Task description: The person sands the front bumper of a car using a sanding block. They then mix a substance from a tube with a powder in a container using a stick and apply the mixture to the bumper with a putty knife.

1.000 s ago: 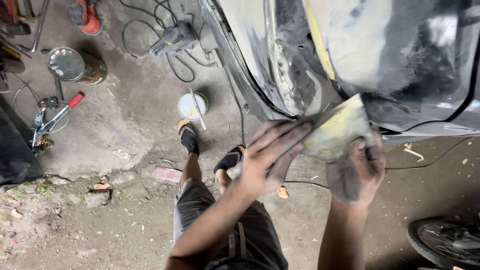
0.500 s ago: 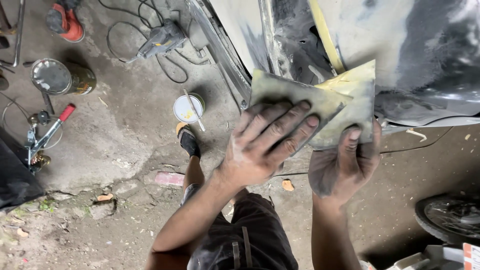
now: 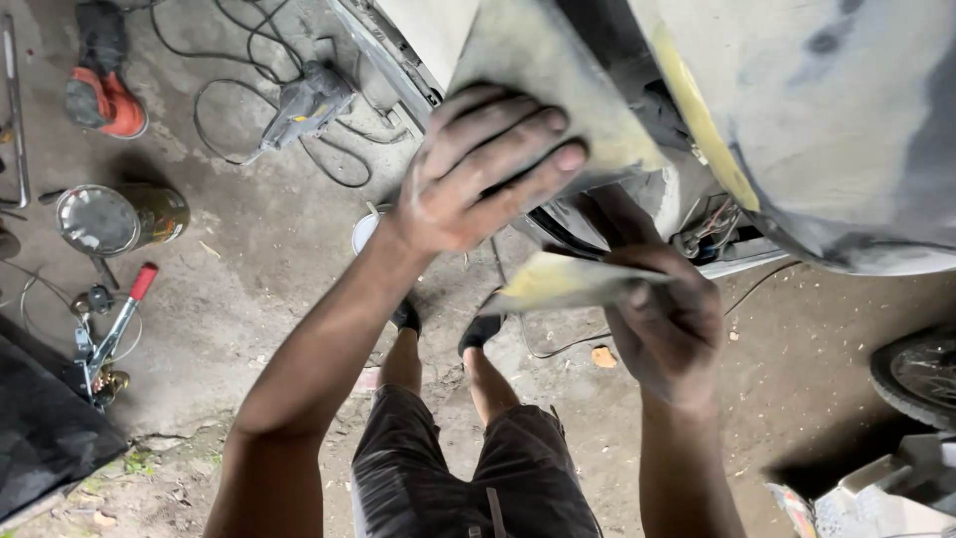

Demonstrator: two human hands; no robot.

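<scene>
1. I am standing on a rough, dusty concrete floor (image 3: 249, 299) in a workshop, with bits of debris and a crack with weeds near my feet.
2. I am leaning toward a car body panel (image 3: 846, 130), sanded grey and white with a yellow streak of filler running down it.
3. My left hand (image 3: 478, 174) is lying flat on a yellowish sheet of sandpaper (image 3: 558, 70), fingers (image 3: 518, 149) slightly spread and pressing it against the panel's lower edge.
4. My right hand (image 3: 667, 329) is gripping the lower flap of the same sheet, curled fingers and thumb pinching it from beneath.
5. So the sandpaper is sitting between my two hands, its top against the car and its bottom folded out toward me.
6. A power sander (image 3: 304, 105) with a black cable (image 3: 214, 120) is lying on the floor to my upper left, beside a red and black tool (image 3: 100, 90).
7. A round tin (image 3: 119, 217) is lying near them, with its shiny lid facing me; I cannot tell what is inside.
8. A white cup (image 3: 366, 231) is peeking out from behind my left wrist, contents hidden.
9. A red-handled tool (image 3: 115, 329) is resting below the tin, and a tyre (image 3: 916, 384) is showing at the right edge.
</scene>
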